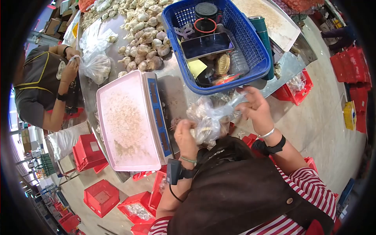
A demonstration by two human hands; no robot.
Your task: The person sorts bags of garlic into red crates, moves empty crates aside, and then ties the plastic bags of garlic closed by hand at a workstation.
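Observation:
A clear plastic bag of garlic (208, 124) rests at the table's near edge, between my two hands. My left hand (185, 138) is closed at the bag's left side, with its fingertips against the plastic. On the other side, my right hand (255, 107) has its fingers bent around the gathered neck of the bag, which stretches up to the right; these fingers are slightly blurred. Just beyond the bag stands a blue plastic basket (184, 80) holding a phone (207, 46), a dark-lidded jar and other small items.
A scale with a pink tray (131, 150) stands left of my hands, scattered with garlic skins. Loose garlic bulbs (143, 43) are heaped behind it. At the left, another person (43, 86) holds a filled plastic bag (96, 66). Red crates (101, 197) stand on the floor.

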